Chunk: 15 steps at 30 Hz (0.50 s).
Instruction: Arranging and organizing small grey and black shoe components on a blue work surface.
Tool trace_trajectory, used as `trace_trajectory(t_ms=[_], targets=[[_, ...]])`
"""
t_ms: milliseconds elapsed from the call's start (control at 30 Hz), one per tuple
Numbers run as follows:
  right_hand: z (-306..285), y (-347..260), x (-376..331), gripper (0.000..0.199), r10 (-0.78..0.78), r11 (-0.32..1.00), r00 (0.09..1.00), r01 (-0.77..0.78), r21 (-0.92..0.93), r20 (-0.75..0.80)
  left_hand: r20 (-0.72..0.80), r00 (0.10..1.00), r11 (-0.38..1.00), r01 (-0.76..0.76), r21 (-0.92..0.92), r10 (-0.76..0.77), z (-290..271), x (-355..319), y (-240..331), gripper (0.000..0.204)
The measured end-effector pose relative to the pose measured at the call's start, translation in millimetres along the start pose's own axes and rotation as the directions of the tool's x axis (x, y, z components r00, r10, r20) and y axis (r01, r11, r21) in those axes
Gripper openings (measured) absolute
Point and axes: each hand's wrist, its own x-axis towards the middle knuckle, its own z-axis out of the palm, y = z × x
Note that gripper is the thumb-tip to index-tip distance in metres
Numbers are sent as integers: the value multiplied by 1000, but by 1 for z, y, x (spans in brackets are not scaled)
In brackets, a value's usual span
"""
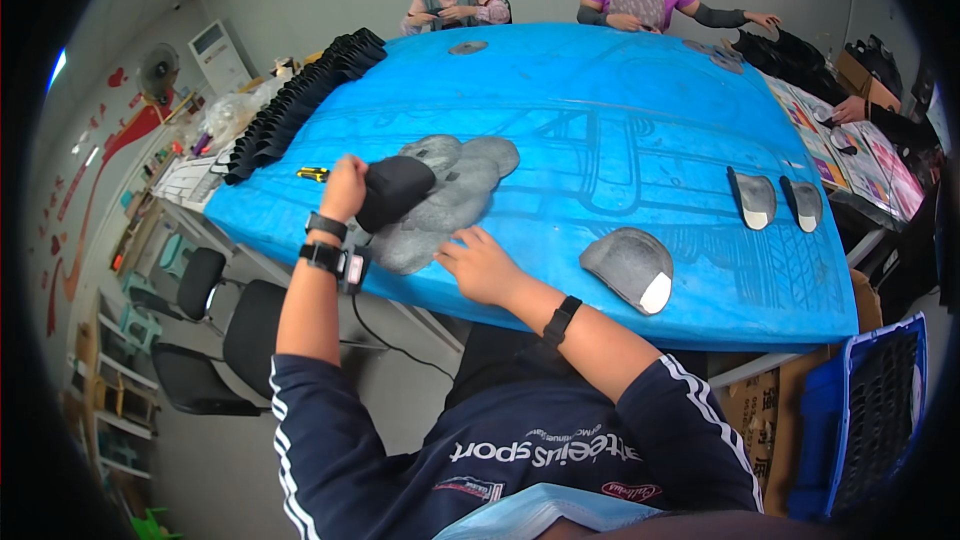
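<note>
My left hand (345,190) is closed on the edge of a black curved piece (397,192), a smooth rounded shell whose exact kind I cannot make out. That piece is held over a pile of flat grey oval pads (470,175), some with small dark squares on them. My right hand (482,266) rests at the near edge of the pile, fingers stretched out and apart, with nothing visible in it. A yellow and black cutter (313,174) lies just left of my left hand. To the right sits a curved grey pad (630,268) with a white patch.
A long row of nested black pieces (310,90) runs along the left side of the blue-covered table (560,170). Two smaller grey pads (755,200) lie at the right. Two people work at the far edge; another person's hand (850,110) shows at right. A blue crate (860,420) stands below.
</note>
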Motion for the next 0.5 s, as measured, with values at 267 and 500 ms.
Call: trace_trajectory(t_ms=[267, 500], targets=[[-8, -3, 2, 34, 70, 991, 988, -85, 107, 138, -363, 931, 989, 21, 145, 34, -65, 63, -7, 9], [-19, -6, 1, 34, 113, 972, 993, -103, 211, -37, -295, 917, 963, -265, 51, 268, -116, 62, 112, 5]])
